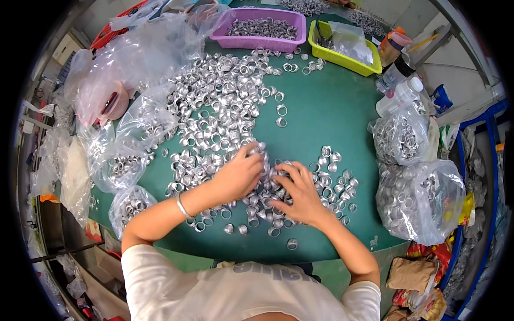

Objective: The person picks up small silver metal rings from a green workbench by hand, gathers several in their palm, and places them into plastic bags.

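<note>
A large spread of silver-coloured metal rings [219, 128] covers the middle of the green table. My left hand [240, 172] is at its near right part, fingers bent around a few rings [262, 160] that are blurred by motion. Just to the right, my right hand [300, 195] is over a smaller heap of rings [267, 206], its thumb and fingers spread apart and touching the heap. More rings [338, 187] lie loose to the right of that hand. The undersides of both hands are hidden.
A purple basket [259, 43] of rings and a yellow-green basket [345, 61] stand at the far side of the green table [326, 112]. Clear bags of rings [420, 200] sit at the right edge, near bottles [399, 96]. Plastic bags [139, 53] crowd the left.
</note>
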Available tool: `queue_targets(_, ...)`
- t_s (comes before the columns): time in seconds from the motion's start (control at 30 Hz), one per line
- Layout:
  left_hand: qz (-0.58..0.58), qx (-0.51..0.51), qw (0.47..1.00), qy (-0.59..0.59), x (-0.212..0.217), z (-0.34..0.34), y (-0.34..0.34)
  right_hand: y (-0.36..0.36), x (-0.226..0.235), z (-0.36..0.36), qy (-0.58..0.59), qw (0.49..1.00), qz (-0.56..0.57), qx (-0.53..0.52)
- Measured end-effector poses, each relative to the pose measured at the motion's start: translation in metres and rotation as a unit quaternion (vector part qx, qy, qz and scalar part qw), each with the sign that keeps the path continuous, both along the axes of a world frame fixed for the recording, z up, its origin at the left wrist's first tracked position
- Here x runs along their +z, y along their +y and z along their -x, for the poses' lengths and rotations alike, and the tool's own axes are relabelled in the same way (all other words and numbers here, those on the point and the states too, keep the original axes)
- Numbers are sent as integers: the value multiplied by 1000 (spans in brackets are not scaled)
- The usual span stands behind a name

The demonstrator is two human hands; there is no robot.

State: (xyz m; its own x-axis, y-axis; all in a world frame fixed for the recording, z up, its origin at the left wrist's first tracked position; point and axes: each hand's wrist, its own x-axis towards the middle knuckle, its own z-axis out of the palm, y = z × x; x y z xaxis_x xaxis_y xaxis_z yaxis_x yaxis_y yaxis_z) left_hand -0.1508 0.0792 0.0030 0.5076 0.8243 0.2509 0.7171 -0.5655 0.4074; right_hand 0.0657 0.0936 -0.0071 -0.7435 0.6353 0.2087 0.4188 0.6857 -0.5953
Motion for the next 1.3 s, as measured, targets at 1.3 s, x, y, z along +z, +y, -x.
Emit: queue_targets(1.3,489,147,598,-617,9,28,11,76,8,-5,-2,939,312,-142)
